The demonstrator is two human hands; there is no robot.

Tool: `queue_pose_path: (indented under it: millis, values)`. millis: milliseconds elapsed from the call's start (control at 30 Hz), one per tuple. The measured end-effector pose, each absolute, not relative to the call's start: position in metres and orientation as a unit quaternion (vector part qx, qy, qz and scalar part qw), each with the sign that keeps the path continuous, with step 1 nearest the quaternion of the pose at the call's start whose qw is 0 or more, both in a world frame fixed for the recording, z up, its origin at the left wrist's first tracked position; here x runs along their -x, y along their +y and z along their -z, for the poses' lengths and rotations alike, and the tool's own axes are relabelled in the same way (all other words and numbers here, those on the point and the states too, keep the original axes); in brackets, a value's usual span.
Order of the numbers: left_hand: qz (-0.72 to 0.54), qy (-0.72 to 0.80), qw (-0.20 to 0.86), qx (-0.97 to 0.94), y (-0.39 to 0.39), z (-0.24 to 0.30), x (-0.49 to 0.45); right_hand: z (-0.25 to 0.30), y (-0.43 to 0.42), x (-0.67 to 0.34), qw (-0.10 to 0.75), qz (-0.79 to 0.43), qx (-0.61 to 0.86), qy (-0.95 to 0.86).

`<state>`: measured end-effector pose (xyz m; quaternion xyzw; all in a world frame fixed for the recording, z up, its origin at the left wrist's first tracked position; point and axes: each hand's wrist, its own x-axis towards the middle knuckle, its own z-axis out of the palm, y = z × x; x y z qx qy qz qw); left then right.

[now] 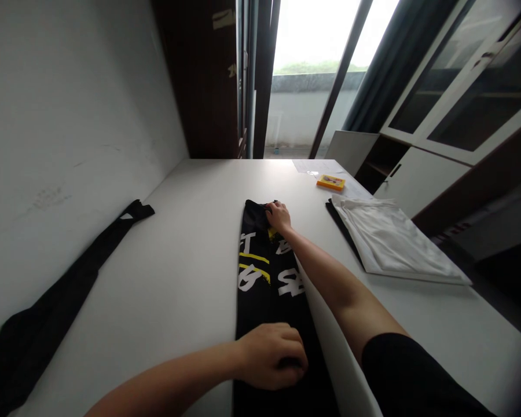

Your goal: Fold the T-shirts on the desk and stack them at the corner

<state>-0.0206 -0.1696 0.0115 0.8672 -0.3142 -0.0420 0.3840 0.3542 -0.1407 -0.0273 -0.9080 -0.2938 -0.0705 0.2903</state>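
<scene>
A black garment [260,272] with white and yellow print lies folded into a long narrow strip down the middle of the white table [182,255]. My right hand [279,216] reaches to its far end and pinches the fabric there. My left hand [272,354] rests on the near end with fingers curled down, gripping the cloth.
Another long black garment [61,295] lies along the wall at the left. A folded white garment [391,237] sits on a dark one at the right. Farther back lie a small orange box [330,182] and papers [316,167]. Cabinets stand at the right.
</scene>
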Motion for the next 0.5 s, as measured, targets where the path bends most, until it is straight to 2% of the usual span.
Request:
queue_pose_path:
  millis: [167,267,500]
  values:
    - [-0.011,-0.231,0.322,-0.918,-0.166,-0.012,0.009,0.030,-0.144,-0.370,0.263,0.045,0.934,-0.238]
    - [-0.008,-0.235,0.292,-0.927,-0.168,-0.007,0.006,0.025,-0.127,-0.380,0.243,0.033,0.927,-0.283]
    - [0.017,-0.282,0.220,-0.934,-0.174,-0.003,0.010,0.022,-0.082,-0.381,0.262,-0.036,0.909,-0.324]
